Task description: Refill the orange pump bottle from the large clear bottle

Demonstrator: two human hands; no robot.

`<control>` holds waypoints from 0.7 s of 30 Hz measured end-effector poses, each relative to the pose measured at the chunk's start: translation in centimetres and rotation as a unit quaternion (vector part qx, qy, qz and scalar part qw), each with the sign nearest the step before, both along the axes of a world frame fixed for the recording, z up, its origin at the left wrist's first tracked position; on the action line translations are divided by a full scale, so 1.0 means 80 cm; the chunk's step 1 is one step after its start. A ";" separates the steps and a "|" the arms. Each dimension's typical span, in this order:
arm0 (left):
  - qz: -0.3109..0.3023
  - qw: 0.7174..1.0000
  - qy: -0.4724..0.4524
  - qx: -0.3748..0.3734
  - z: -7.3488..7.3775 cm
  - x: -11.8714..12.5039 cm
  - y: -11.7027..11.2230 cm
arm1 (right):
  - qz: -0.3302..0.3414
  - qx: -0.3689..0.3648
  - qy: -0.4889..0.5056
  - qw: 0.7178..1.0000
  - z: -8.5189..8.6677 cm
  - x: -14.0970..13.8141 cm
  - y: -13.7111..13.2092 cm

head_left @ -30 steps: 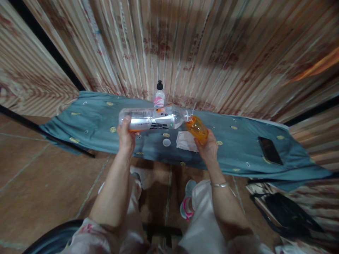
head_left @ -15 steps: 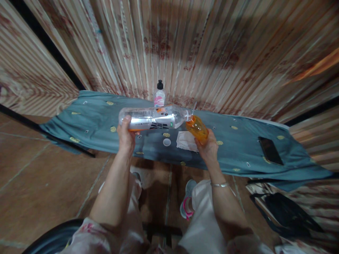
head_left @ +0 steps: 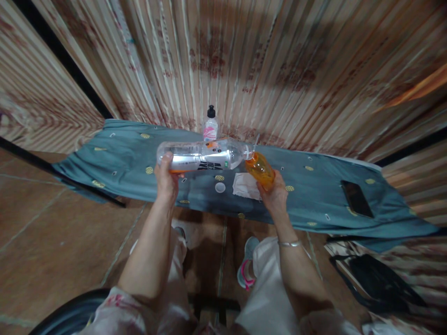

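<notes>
My left hand (head_left: 166, 179) grips the base end of a clear plastic bottle (head_left: 213, 156), which lies almost level in the air with its neck to the right. An orange see-through bottle (head_left: 261, 171) is in my right hand (head_left: 274, 193), tilted up to the left. The two bottle mouths meet, the clear one at the orange one's upper end; whether liquid is running between them I cannot tell. Below them a small white cap (head_left: 220, 187) and a folded white cloth (head_left: 245, 186) rest on the teal cloth cover (head_left: 195, 195).
A squeeze bottle with a black top (head_left: 210, 124) stands behind the clear bottle. A dark phone (head_left: 356, 199) lies toward the right end of the cover. Curtains (head_left: 223, 60) hang behind. A black bag (head_left: 380, 279) is at the lower right.
</notes>
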State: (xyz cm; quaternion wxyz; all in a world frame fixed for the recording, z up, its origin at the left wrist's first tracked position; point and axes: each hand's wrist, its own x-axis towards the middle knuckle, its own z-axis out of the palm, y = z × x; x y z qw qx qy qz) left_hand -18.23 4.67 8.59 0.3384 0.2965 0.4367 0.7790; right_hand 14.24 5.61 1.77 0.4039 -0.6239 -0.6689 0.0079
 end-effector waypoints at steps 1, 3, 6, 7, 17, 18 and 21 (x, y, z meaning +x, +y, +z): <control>-0.001 1.000 0.002 0.000 0.000 0.000 0.000 | 0.000 -0.002 -0.002 1.000 0.000 0.000 0.000; -0.004 1.000 0.005 -0.001 0.000 -0.001 0.000 | 0.001 -0.009 -0.006 1.000 0.001 0.001 0.000; -0.004 1.000 0.006 0.000 0.000 0.000 -0.001 | 0.001 -0.013 -0.007 1.000 0.000 0.003 0.000; -0.004 1.000 0.007 0.002 0.000 0.000 -0.001 | 0.001 -0.011 -0.007 1.000 -0.001 0.003 0.000; -0.002 1.000 0.000 0.004 0.007 0.004 -0.003 | 0.005 0.003 -0.009 1.000 -0.004 0.003 0.001; -0.002 1.000 0.001 0.004 0.007 0.004 -0.003 | 0.006 0.004 -0.009 1.000 -0.004 0.003 0.001; 0.003 1.000 -0.007 0.003 0.008 0.005 -0.003 | 0.006 0.001 -0.009 1.000 -0.003 0.004 0.001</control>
